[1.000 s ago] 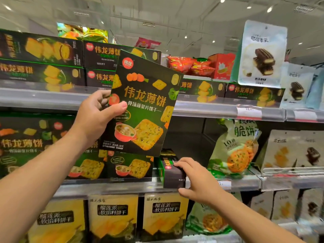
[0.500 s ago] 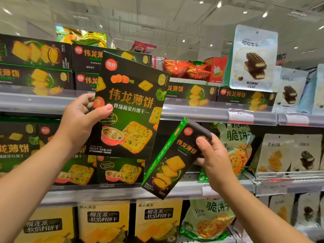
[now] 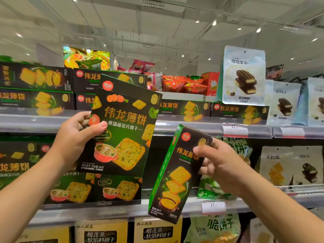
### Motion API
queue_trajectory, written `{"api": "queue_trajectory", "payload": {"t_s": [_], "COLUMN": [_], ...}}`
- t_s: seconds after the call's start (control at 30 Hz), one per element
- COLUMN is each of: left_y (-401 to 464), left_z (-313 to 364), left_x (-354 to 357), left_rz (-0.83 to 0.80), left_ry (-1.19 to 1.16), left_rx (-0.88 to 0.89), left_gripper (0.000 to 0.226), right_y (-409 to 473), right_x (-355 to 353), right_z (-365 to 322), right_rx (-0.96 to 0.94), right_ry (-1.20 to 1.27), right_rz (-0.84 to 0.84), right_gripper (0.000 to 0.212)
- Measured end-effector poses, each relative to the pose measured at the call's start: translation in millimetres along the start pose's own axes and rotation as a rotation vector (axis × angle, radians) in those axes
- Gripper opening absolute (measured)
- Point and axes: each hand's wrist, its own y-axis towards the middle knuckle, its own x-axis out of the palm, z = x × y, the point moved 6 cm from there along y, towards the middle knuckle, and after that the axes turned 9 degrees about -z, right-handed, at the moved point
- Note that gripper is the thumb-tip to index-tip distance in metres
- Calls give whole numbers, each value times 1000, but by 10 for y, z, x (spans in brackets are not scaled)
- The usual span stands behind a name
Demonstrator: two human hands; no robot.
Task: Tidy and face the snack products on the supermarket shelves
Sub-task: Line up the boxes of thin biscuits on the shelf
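Left hand [image 3: 75,137]: thumb and fingers clamped on large flat cracker box [image 3: 122,132], raised, tilted. Right hand [image 3: 222,165]: pinching narrow cracker box [image 3: 177,174], slanted, lower end before middle shelf edge [image 3: 108,210]. Risk: narrow box slipping from its one-sided grip, or knocking green bag [image 3: 212,190] beneath right hand.

Both arms reach up and forward, forearms bare. Left hand [image 3: 75,137] grips a wide cracker box [image 3: 122,130], thumb across its front. Right hand [image 3: 222,165] pinches a narrow cracker box [image 3: 175,174], which tilts.
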Motion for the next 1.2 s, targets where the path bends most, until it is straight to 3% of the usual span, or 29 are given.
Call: {"api": "queue_trajectory", "payload": {"t_s": [0.17, 0.23, 0.33, 0.43, 0.57, 0.9, 1.0, 1.2], "left_y": [9, 9, 5, 6, 18, 25, 24, 27], "left_z": [70, 80, 71, 52, 43, -17, 0, 6], "left_x": [-129, -178, -207, -208, -210, -163, -151, -125], "left_rz": [40, 45, 55, 56, 45, 21, 40, 62], "left_ry": [-7, -24, -113, -137, -80, -55, -51, -40], "left_rx": [30, 40, 34, 26, 45, 29, 36, 31], "left_gripper": [47, 36, 21, 21, 37, 57, 54, 56], "right_y": [111, 239, 474, 848, 1374, 1974, 2060, 2158], "right_x": [76, 192, 478, 732, 816, 527, 526, 604], "right_z": [-931, -1465, -2171, -2458, -2264, -1776, -1636, -1569], "right_rx": [-226, -354, -505, -490, -358, -193, -139, -180], "right_ry": [-159, -308, -728, -1175, -1659, -1787, -1824, -1878], "right_rz": [58, 41, 13, 22, -34, -120, -157, -152], "right_gripper": [52, 34, 8, 19, 35, 33, 32, 25]}}
